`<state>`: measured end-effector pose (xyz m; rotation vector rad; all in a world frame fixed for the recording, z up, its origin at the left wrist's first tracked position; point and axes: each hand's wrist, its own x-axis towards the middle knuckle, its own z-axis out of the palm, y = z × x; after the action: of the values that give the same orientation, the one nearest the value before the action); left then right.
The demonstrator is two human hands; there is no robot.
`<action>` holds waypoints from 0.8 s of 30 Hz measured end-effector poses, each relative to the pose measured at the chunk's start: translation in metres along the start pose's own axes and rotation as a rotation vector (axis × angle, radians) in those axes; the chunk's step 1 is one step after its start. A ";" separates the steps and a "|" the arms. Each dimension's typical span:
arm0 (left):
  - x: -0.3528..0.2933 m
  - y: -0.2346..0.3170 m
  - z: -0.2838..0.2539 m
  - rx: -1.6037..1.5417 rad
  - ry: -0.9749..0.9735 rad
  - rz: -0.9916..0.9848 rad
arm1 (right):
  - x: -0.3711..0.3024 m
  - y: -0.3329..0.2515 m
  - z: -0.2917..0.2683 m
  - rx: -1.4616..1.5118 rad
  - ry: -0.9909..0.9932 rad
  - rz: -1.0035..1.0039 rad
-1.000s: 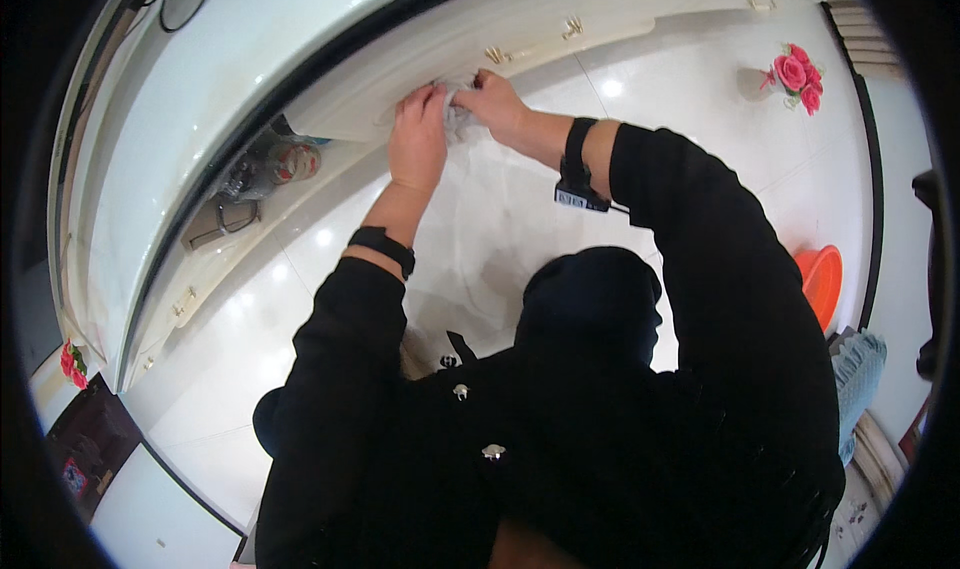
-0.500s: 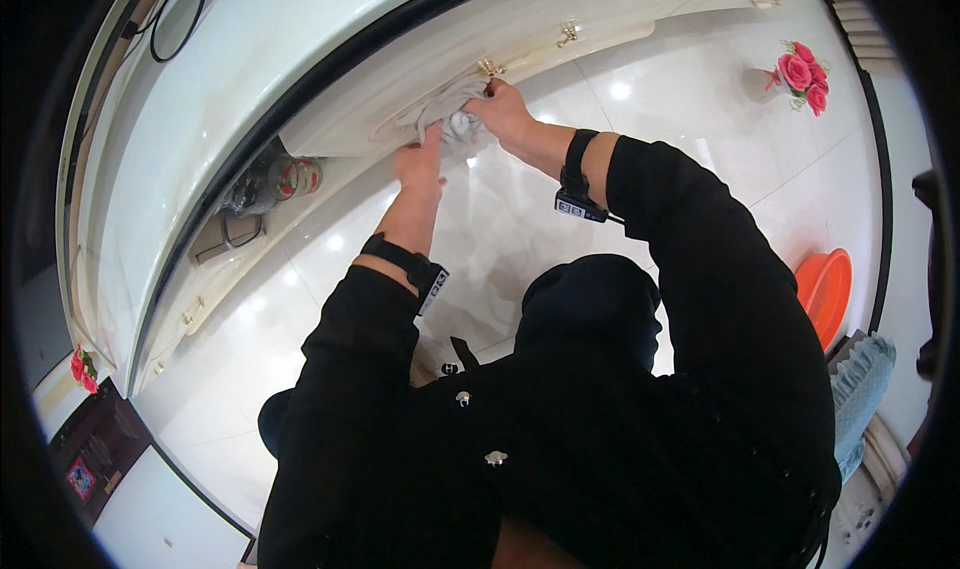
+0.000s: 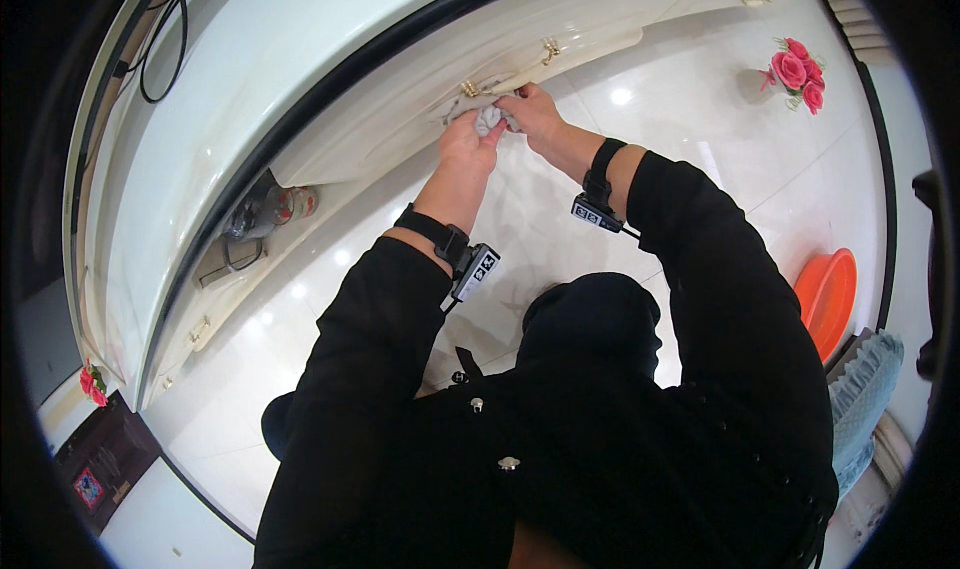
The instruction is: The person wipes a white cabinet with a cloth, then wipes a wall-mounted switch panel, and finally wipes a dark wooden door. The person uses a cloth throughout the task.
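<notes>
A crumpled light grey cloth (image 3: pixel 489 120) is bunched between my two hands, against the cream cabinet front just below a gold handle (image 3: pixel 478 89). My left hand (image 3: pixel 467 141) is closed on the cloth's left side, its thumb pointing to the right hand. From the right, my right hand (image 3: pixel 535 114) grips the other side, fingers curled by the handle. Part of the cloth spreads flat on the drawer front (image 3: pixel 420 119) behind my fingers. Both wrists wear black straps with small tagged boxes.
Left of my hands, an open cabinet compartment (image 3: pixel 225 259) holds glass jars. Above runs a white top with a dark edge (image 3: pixel 330 99). Pink flowers (image 3: pixel 797 72) stand on the glossy tiled floor at the far right, with an orange basin (image 3: pixel 827 299) nearer.
Both hands have shifted right along the cabinet front with the cloth. My left hand has come closer to the right one, and the cloth is bunched more tightly.
</notes>
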<state>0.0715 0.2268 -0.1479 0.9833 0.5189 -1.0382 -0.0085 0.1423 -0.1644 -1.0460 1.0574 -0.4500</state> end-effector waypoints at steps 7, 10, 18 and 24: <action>0.014 -0.009 0.014 0.157 -0.079 -0.086 | 0.019 -0.006 -0.031 -0.017 -0.072 0.128; 0.019 -0.021 0.024 0.180 -0.154 -0.125 | 0.045 0.003 -0.047 -0.099 0.056 0.011; 0.011 -0.038 0.037 0.420 -0.294 -0.087 | 0.048 -0.020 -0.081 0.116 0.089 0.063; 0.008 -0.039 0.025 0.396 -0.241 -0.011 | 0.025 -0.028 -0.075 0.176 -0.028 0.052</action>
<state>0.0386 0.1949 -0.1582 1.1809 0.1191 -1.2788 -0.0573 0.0745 -0.1595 -0.8647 0.9991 -0.4756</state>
